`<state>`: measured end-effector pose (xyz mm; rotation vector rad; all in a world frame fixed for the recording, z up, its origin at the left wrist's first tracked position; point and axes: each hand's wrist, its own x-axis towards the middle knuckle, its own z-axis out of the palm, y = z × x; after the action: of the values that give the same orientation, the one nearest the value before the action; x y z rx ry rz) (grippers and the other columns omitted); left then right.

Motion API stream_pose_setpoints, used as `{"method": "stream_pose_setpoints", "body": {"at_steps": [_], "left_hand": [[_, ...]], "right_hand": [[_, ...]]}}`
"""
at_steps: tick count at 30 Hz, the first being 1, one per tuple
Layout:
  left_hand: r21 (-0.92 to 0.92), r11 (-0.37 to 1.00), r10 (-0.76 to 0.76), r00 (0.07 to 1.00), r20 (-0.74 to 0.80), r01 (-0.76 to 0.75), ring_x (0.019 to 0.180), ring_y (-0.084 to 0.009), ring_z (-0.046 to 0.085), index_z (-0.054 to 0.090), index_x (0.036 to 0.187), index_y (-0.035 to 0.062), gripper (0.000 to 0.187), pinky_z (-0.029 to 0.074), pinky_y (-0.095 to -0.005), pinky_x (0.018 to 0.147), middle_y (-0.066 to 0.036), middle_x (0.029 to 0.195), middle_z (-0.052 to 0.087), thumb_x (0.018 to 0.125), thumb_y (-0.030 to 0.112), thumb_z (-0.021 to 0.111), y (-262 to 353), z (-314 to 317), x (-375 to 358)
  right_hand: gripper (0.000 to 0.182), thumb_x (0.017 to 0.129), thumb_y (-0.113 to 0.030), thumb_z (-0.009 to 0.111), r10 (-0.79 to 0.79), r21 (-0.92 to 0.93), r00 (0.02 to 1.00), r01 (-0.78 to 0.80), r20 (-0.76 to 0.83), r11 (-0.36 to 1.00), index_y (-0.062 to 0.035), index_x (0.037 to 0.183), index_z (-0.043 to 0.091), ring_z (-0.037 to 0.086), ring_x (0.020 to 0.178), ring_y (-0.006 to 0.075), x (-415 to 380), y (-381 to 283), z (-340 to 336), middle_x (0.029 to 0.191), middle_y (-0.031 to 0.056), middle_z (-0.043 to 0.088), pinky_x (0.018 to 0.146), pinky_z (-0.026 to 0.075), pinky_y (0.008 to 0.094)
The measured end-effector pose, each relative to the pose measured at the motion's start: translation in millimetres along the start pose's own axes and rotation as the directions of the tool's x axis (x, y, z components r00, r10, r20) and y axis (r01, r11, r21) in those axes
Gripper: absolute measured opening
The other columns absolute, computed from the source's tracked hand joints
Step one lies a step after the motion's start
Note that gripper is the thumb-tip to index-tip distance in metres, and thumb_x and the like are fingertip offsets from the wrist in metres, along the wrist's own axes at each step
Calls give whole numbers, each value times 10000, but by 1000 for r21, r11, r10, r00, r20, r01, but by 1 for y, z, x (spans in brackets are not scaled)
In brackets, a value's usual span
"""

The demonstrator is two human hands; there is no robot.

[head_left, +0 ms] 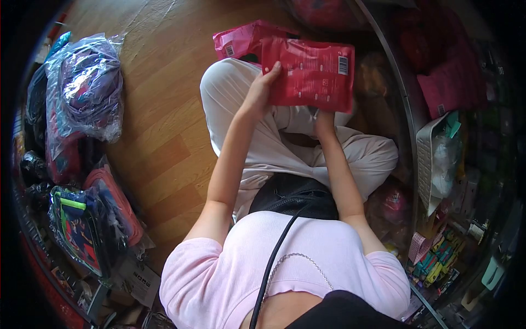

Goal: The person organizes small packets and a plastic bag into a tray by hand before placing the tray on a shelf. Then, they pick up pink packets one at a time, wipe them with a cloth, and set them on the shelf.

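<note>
A red flat packet with white print and a barcode is held up above my crossed legs. My left hand grips its left edge, with the thumb on the near face and the other fingers hidden behind. At its bottom edge is my right hand, mostly covered by the packet, its fingers out of sight. A second pink-red package lies just beyond my left knee, partly behind the held packet.
Plastic-wrapped bags and a dark blue wrapped case lie at the left on the wooden floor. At the right, beyond a metal shelf edge, stand a white basket and several small colourful goods.
</note>
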<state>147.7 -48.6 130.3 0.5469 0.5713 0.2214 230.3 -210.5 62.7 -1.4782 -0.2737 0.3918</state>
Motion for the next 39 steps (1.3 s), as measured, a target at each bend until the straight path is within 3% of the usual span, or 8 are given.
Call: {"method": "stream_pose_setpoints", "body": {"at_steps": [8,10,16,21,27,30,34,39], "left_hand": [[258,957,197,952,-233,-135,886,-208,616,506,1138,24,281,531,-358,761,-109,1028,616,932,215,524,39,-49,108],[426,904,98,987,-127,-35,934,-225,604,498,1127,15,266,519,-373,816,-102,1046,610,913,158,562,29,-61,130],[335,942,66,967,-247,22,832,-204,619,535,1116,22,235,527,-334,729,-111,982,623,953,158,436,23,-63,138],[461,887,108,957,-268,29,884,-227,623,543,1109,10,273,529,-378,764,-106,1030,616,973,197,399,13,-73,151],[75,987,-105,931,-350,139,927,-261,612,540,1098,2,256,517,-422,831,-117,1036,609,962,137,369,22,-71,151],[185,979,-19,938,-347,88,946,-250,608,520,1118,-6,248,520,-400,834,-116,1061,601,975,155,397,19,-65,147],[381,915,-18,955,-296,135,866,-225,613,503,1114,20,208,546,-382,742,-106,985,603,966,130,408,15,-69,148],[447,874,-36,942,-332,191,900,-201,614,515,1072,50,156,551,-334,702,-96,1019,598,923,84,483,30,-53,135]], "right_hand": [[319,882,-201,553,-235,142,959,257,-156,956,3,1125,516,504,1105,212,69,-22,-24,1226,97,495,949,387,357],[323,777,-139,626,-570,-754,818,423,79,503,11,1050,538,514,1104,304,84,-33,9,1208,174,504,942,396,405],[413,705,-93,618,-454,-564,870,476,192,674,6,1083,486,424,1166,416,138,65,94,1188,259,483,1001,320,468],[368,763,-179,601,-440,-692,881,426,173,582,-69,1111,552,459,1179,332,155,47,133,1229,155,525,1022,313,461],[285,765,-219,627,-506,-537,726,687,467,490,-109,1028,632,477,1186,281,143,57,119,1223,91,556,1037,315,458],[273,756,-179,621,-509,-509,693,720,510,471,-92,1014,638,492,1165,294,152,61,89,1207,109,566,990,383,411],[272,727,-159,599,-416,-601,903,393,109,696,-34,967,633,559,998,341,191,61,103,1061,176,599,865,458,380],[274,700,-183,645,-500,-560,738,672,454,484,-70,950,644,535,1072,302,166,61,138,1124,148,586,942,414,390]]}}
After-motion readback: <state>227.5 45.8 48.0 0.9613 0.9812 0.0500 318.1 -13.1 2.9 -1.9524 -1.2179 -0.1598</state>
